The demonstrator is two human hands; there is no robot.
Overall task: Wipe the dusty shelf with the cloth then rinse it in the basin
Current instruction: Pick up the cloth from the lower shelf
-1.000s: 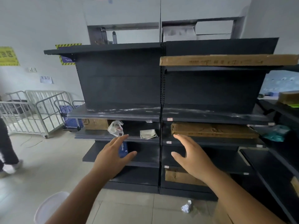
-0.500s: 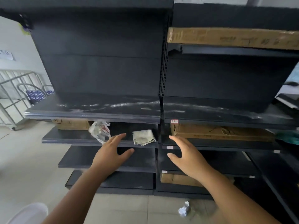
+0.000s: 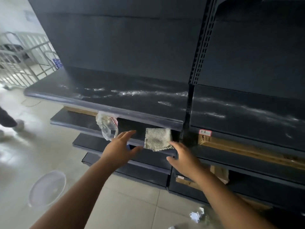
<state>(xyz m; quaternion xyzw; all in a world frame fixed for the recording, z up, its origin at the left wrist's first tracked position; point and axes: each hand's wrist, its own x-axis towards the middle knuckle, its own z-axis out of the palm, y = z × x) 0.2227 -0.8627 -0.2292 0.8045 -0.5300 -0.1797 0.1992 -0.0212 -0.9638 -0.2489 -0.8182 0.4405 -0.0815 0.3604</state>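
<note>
One label (image 3: 205,132) (reading "1-0") sits on the dusty shelf (image 3: 132,103) edge — one cloth (image 3: 157,138) lies below; left hand (image 3: 119,150) and right hand (image 3: 184,158) both spread, empty.

You have a crumpled plastic bag (image 3: 108,125) hanging over the front edge of the lower board, long cardboard boxes (image 3: 247,150) on the right-hand boards, crumpled paper (image 3: 197,215) on the floor tiles, and metal railings (image 3: 21,63) far left.

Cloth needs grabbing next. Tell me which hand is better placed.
Right hand: its fingertips almost touch the cloth. The left hand is farther off, nearer the plastic bag.
</note>
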